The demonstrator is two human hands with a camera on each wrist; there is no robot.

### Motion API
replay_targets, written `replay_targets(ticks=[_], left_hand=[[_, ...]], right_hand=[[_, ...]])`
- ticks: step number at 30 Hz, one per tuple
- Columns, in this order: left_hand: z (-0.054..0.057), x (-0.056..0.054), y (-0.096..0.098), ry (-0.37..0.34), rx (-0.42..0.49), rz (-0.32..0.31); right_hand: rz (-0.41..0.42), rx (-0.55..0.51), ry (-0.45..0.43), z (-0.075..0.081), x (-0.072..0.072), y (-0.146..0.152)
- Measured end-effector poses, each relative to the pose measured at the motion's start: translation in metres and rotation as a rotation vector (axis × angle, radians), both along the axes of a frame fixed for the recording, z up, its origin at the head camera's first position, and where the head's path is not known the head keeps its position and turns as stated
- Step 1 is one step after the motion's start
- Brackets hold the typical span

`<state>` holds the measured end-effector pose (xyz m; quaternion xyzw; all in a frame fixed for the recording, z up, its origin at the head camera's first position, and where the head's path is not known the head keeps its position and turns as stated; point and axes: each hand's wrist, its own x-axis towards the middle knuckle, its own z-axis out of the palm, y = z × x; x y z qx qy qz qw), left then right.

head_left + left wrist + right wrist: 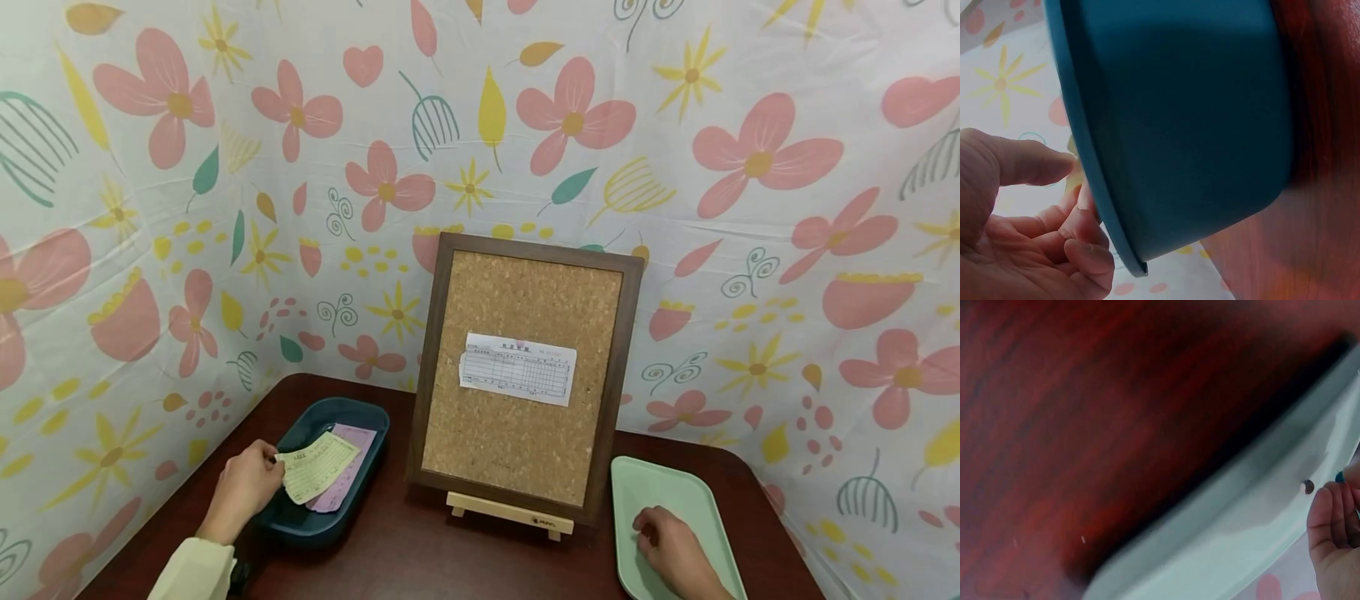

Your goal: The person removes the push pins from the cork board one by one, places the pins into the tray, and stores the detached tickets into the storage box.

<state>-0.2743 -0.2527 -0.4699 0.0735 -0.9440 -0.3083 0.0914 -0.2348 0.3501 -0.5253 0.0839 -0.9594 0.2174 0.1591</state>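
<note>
My left hand [276, 460] pinches a yellow-green paper slip [318, 465] by its edge and holds it just above the dark blue tray [330, 521]. A pink slip [352, 471] lies in that tray beneath it. In the left wrist view, the hand [1075, 181] has thumb and fingers curled at the rim of the blue tray [1179, 125]. My right hand [645, 525] rests in the mint green tray [675, 483] with its fingers curled. In the right wrist view, the fingertips [1329, 509] pinch a small blue pin [1339, 477], and a small dark pin [1307, 486] lies beside it on the tray.
A framed cork board [525, 375] stands on a small wooden easel [510, 512] between the trays, with a white printed form [517, 368] fixed to it. The table [420, 550] is dark red-brown wood. A flowered cloth [225, 208] hangs close behind and on both sides.
</note>
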Motion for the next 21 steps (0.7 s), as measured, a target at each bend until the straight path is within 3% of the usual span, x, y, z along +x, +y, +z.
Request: replay_targets(ticks=[5, 9, 17, 21], left_hand=[[0.0, -0.0026, 0.0012, -0.021, 0.003, -0.028], [-0.0004, -0.0021, 0.0008, -0.017, -0.016, -0.032], [0.0016, -0.001, 0.0029, 0.069, -0.039, -0.039], [0.0045, -0.0032, 0.009, 0.129, -0.04, -0.057]], right_hand=[[-0.029, -0.019, -0.13, -0.0054, 0.003, 0.0004], [-0.035, -0.01, -0.148, -0.0086, 0.0035, 0.0001], [0.017, -0.002, -0.095, -0.0092, 0.0058, 0.0003], [0.014, -0.002, 0.041, -0.0047, 0.0037, -0.0046]])
